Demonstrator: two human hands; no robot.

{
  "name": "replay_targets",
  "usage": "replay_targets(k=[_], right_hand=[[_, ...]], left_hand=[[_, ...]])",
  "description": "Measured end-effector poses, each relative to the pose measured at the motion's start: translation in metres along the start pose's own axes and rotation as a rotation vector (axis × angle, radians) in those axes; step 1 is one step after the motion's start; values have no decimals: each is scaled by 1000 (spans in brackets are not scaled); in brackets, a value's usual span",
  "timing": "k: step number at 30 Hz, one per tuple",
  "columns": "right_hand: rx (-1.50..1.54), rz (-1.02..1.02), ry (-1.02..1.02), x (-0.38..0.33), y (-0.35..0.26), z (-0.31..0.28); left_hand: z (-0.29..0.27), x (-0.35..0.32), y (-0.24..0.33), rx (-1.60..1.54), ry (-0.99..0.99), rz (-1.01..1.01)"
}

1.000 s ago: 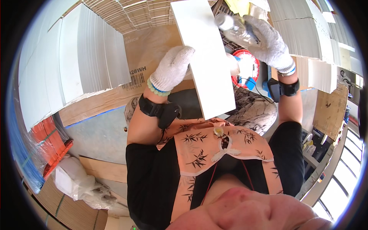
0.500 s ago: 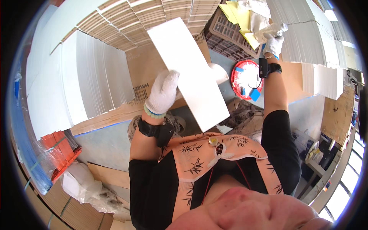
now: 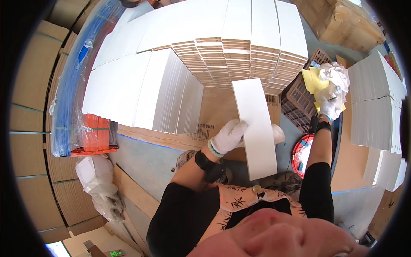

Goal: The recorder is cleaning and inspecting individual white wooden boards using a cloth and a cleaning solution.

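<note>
My left hand (image 3: 228, 136), in a white knit glove, grips the edge of a long white board (image 3: 256, 124) held tilted in front of me. At the far right my gloved right hand (image 3: 329, 108) is closed around a clear plastic bottle (image 3: 331, 91). The bottle is over a brown plastic crate (image 3: 298, 100), against white rags (image 3: 336, 73) and yellow sheets (image 3: 314, 81). Part of the bottle blends into the rags. Behind the white board, a pale rounded piece (image 3: 278, 133) shows only in part.
White boards (image 3: 171, 92) stand in a row at left, beside a large stack (image 3: 205, 25). More boards (image 3: 372, 120) are stacked at right. A red round tub (image 3: 295, 159) sits below the crate. Wrapped orange pieces (image 3: 96, 132) lie at far left.
The view has swung, so the scene sits lower and further right. My right hand with the bottle now reaches over the rags on the crate. My left hand keeps the white board, now more upright.
</note>
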State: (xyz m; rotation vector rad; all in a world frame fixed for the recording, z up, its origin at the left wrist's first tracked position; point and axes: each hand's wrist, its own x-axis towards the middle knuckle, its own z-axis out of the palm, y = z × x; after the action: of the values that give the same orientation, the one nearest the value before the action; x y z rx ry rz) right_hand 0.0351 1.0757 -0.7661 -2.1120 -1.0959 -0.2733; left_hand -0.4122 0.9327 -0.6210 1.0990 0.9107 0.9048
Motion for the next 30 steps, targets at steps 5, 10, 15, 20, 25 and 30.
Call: replay_targets(k=[5,10,15,20,25,30], right_hand=[[47,187,-128,-8,51,0],[546,470,-337,-69,-9,-73],[1465,956,-1096,-185,-141,-157],[2042,941,-1431,-242,-157,-219],[1788,639,-1141,-276,-161,-277],[1600,471,-1150,-295,-146,-282]], left_hand=[[-2,6,0,74,-67,42],[-20,-17,-2,-21,-145,-43],[-10,-42,12,155,-115,192],[-8,-66,-2,107,-89,193],[-18,-76,-31,25,-95,192],[-14,-77,-9,-434,-182,116]])
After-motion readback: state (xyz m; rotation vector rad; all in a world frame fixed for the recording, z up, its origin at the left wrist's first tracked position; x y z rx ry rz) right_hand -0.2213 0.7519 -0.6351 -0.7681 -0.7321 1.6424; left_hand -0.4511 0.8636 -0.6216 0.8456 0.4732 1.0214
